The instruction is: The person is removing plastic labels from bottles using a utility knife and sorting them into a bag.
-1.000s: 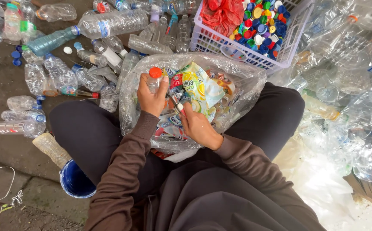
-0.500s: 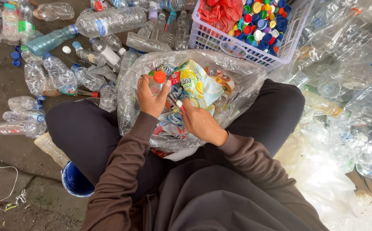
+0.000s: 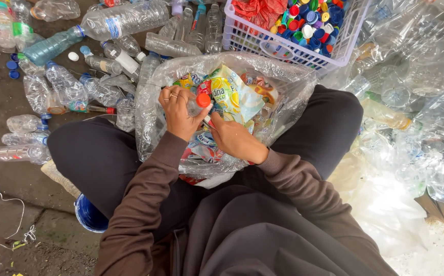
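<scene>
Fingers [image 3: 173, 99] of the left hand [image 3: 178, 115] gripped an orange-capped bottle [image 3: 200, 104]; right hand [image 3: 234, 140] at five o'clock pinched its label, peeling needing firmer pull.

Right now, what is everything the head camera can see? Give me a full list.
bottle: one, clear with an orange cap, gripped in the left hand over the bag.
plastic bag: one, clear, open on the lap, filled with colourful peeled labels.
basket: one, white lattice, beyond the bag, holding many mixed-colour caps and a red bag.
loose bottles: many, clear, on the ground to the left and ahead.
crushed bottle heap: many, clear, to the right.
blue tub: one, partly hidden under the left leg.
left hand: wrapped round the bottle, rings on the fingers.
right hand: at the bottle just under its cap; fingertips hidden.
</scene>
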